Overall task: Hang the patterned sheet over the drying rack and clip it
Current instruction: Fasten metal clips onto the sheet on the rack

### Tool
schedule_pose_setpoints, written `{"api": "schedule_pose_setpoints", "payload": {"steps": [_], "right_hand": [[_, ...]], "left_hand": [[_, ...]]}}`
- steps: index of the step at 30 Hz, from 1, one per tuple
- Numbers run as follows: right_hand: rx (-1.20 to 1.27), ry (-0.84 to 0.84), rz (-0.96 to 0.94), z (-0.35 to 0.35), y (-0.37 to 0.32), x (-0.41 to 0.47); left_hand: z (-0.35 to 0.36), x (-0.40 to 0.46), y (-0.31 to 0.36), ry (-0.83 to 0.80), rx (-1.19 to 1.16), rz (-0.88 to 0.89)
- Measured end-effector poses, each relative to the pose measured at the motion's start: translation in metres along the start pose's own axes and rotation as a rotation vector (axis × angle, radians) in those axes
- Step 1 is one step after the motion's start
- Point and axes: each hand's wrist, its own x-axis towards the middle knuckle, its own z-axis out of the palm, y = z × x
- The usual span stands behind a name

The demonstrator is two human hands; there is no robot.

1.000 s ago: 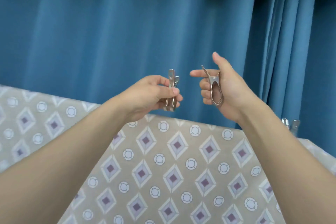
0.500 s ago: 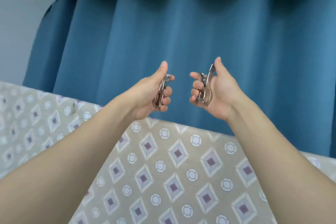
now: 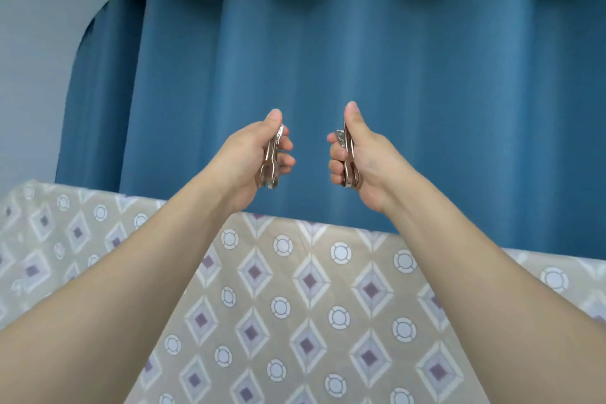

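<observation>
The patterned sheet [image 3: 295,289], beige with diamonds and circles, hangs over the drying rack and fills the lower part of the view; the rack itself is hidden under it. My left hand [image 3: 252,154] grips a metal clip [image 3: 270,162] upright, thumb along its top. My right hand [image 3: 364,161] grips a second metal clip [image 3: 349,161] the same way. Both hands are raised side by side above the sheet's top edge, a short gap between them, and neither clip touches the sheet.
A blue curtain [image 3: 393,75] hangs close behind the sheet across the whole back. A pale grey wall [image 3: 39,43] shows at the upper left.
Both hands have turned their clips upright and closed their fingers round them, thumbs on top. The view has swung left, so the curtain's right folds and a clip on the sheet's right edge are gone.
</observation>
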Motion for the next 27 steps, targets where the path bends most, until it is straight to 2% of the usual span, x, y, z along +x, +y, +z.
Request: {"api": "schedule_pose_setpoints", "payload": {"steps": [3, 8, 11, 14, 21, 27], "right_hand": [[-0.015, 0.015, -0.023, 0.01, -0.001, 0.006], [0.055, 0.021, -0.022, 0.039, 0.0, 0.019], [0.004, -0.053, -0.01, 0.063, 0.004, 0.024], [-0.167, -0.053, -0.037, 0.087, 0.011, 0.029], [-0.137, -0.124, -0.045, 0.17, 0.033, 0.046], [-0.403, -0.24, -0.124, 0.251, 0.058, 0.065]], "left_hand": [[-0.007, 0.0, 0.002, 0.022, 0.003, -0.004], [-0.029, -0.002, 0.014, -0.043, 0.029, -0.01], [-0.057, -0.003, 0.022, -0.084, 0.239, 0.0], [-0.09, -0.001, 0.03, -0.077, 0.407, 0.02], [-0.191, 0.013, 0.034, -0.051, 0.261, 0.079], [-0.283, 0.023, 0.035, -0.068, 0.19, 0.126]]}}
